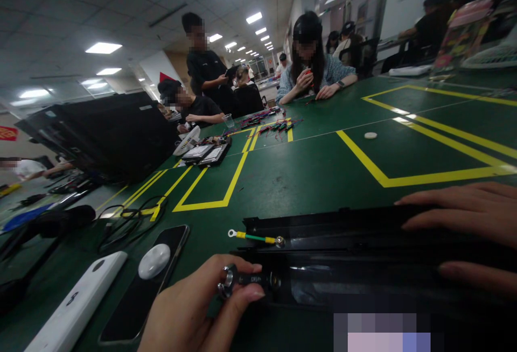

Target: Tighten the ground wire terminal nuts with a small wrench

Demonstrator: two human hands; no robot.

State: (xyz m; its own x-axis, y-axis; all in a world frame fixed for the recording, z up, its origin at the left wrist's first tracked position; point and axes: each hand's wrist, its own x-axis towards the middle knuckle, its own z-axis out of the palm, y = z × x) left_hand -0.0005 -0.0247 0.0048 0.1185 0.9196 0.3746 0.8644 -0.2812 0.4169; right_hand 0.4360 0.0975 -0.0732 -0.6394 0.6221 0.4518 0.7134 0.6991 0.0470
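Observation:
My left hand [205, 298] is closed on a small combination wrench [246, 277], pinching it between thumb and fingers. Its open jaw points left toward me, and the far end lies by a small fastener in the black metal housing [315, 274]. Whether the wrench sits on that fastener I cannot tell. A short green-and-yellow ground wire [256, 238] is attached at one end to a nut on the housing's upper rail; its other ring terminal sticks out past the housing's edge. On the right, my right hand [468, 217] rests over the housing with fingers outstretched and apart, holding nothing.
Left of the housing lie a black phone [172, 260], a round white case [154, 261] on it, and a white power bank [76, 309]. Black cables [133, 223] and hard drives [208, 153] lie farther off. A person [313, 67] sits across the green table [299, 174].

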